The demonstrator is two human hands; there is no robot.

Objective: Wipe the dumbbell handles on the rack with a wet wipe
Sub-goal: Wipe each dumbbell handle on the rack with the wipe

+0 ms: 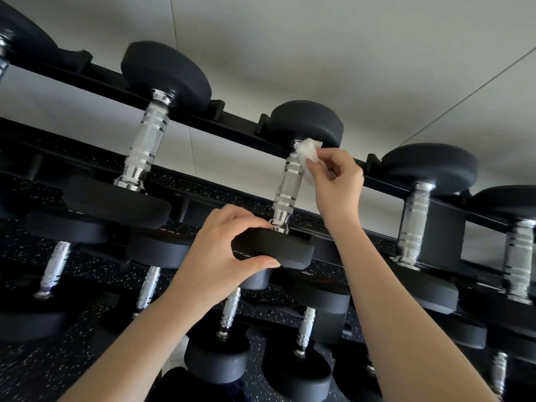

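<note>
My left hand (223, 250) is clamped on the near head (275, 250) of a dumbbell on the top tier of the rack (232, 123), thumb under the black disc's edge and fingers curled over its top, next to where the chrome handle (285, 190) meets it. My right hand (336, 184) pinches a small crumpled white wet wipe (309, 149) between thumb and fingertips, pressing it against the far end of that handle, just below the far head (307, 123). The wipe touches the handle's right side near the collar; the rest of the knurled grip below it is bare. This dumbbell lies across the rack's two black rails, middle of the row, with another dumbbell (148, 140) to its left and two more (414, 221) to its right. Lower tiers of smaller dumbbells (232, 311) sit near my forearms, above a dark speckled floor (37, 369).
</note>
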